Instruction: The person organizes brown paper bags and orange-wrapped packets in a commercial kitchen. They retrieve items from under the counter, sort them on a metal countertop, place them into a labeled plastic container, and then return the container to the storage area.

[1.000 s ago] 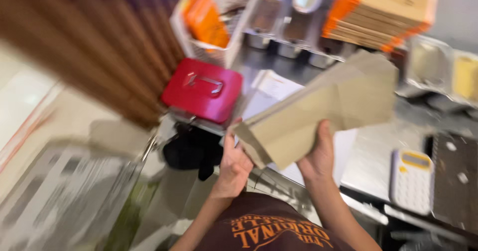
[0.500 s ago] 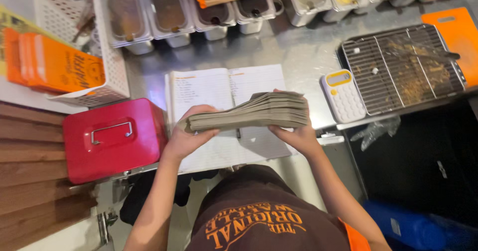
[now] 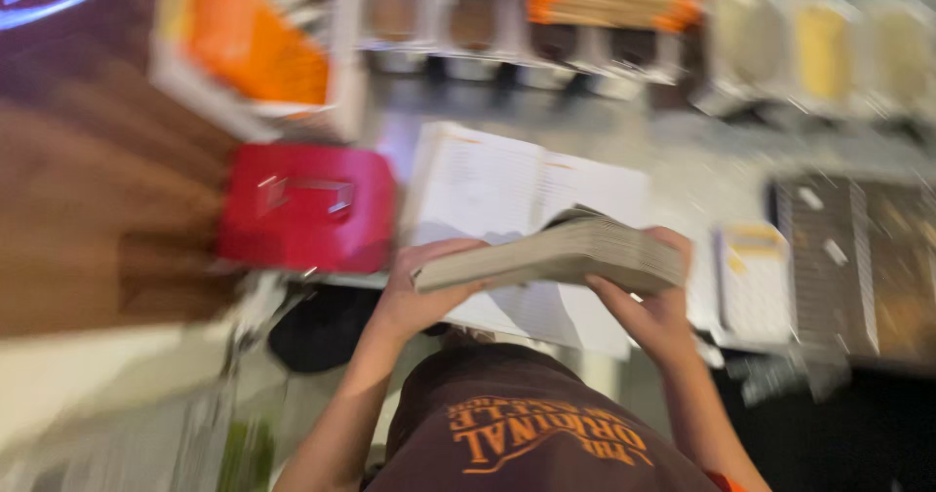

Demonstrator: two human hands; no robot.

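Steel counter (image 3: pixel 682 175) fills most of the view, blurred by camera motion, with a dark wooden surface (image 3: pixel 88 190) at its left edge and a row of metal food pans (image 3: pixel 829 53) along its far edge; their contents are only smears of yellow and brown; a white basket (image 3: pixel 253 53) with something orange in it stands at the far left corner, cut off by the top of the frame; a red cash box (image 3: pixel 307 209) with a metal handle sits flat near the counter's front left edge, beside an open ledger book (image 3: pixel 507 190) whose pages lie spread, the writing unreadable; a wire grill rack (image 3: pixel 848 258) lies toward the right edge and a pale calculator (image 3: pixel 756 282) rests just left of it; above the book, a thick stack of flat brown paper bags (image 3: pixel 556 258) is held level between both hands, seemingly to keep the edges squared; left hand (image 3: pixel 419 292) is closed around its left end, thumb on top; right hand (image 3: pixel 658 307) cups the right end from below, fingers wrapped up the side; the stack's underside and the near part of the book are hidden.
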